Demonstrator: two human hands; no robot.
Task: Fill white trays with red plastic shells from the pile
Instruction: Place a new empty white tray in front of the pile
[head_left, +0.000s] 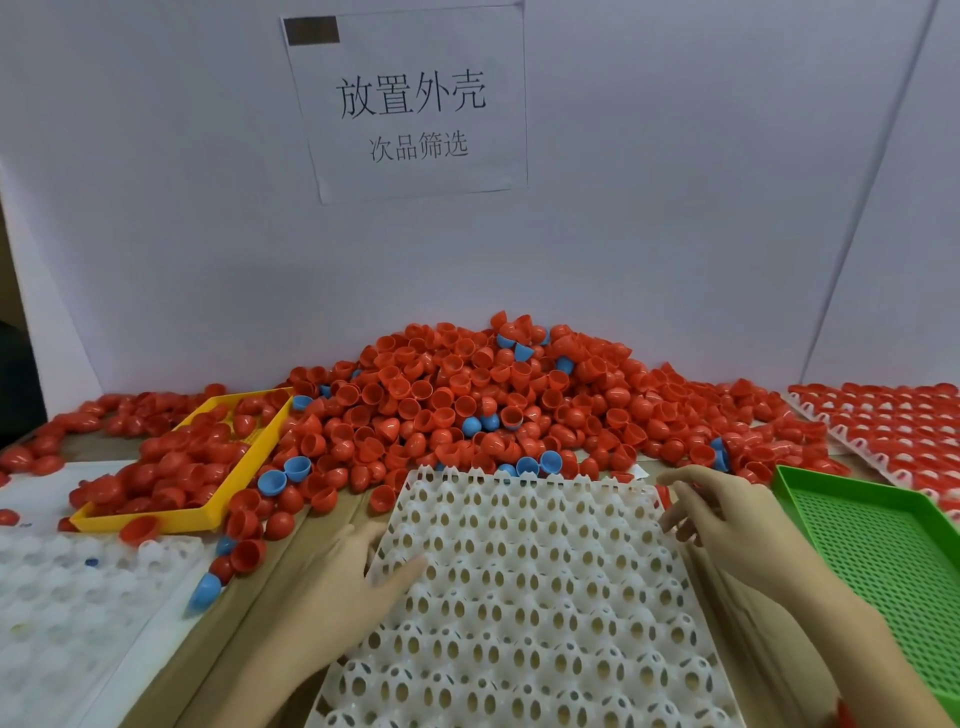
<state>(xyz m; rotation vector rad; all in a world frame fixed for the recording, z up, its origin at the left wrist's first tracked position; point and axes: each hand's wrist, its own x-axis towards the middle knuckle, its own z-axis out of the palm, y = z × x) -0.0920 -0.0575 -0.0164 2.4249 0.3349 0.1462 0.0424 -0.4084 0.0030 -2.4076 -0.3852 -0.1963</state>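
Note:
A white tray (524, 582) full of vacant egg-shaped holes lies in front of me on the table. My left hand (358, 566) rests on the tray's left edge, thumb lying on top of it, fingers straight. My right hand (727, 519) hovers at the tray's right edge with fingers loosely spread, holding nothing. Behind the tray rises a big pile of red plastic shells (467, 395), with a few blue shells (285, 475) mixed in.
A yellow basket (156, 519) with red shells sits at the left. A green mesh basket (883, 561) holding nothing stands at the right. Another white tray (57, 597) lies at the near left. A tray filled with red shells (893, 431) is at the far right. A paper sign (410, 104) hangs on the white wall.

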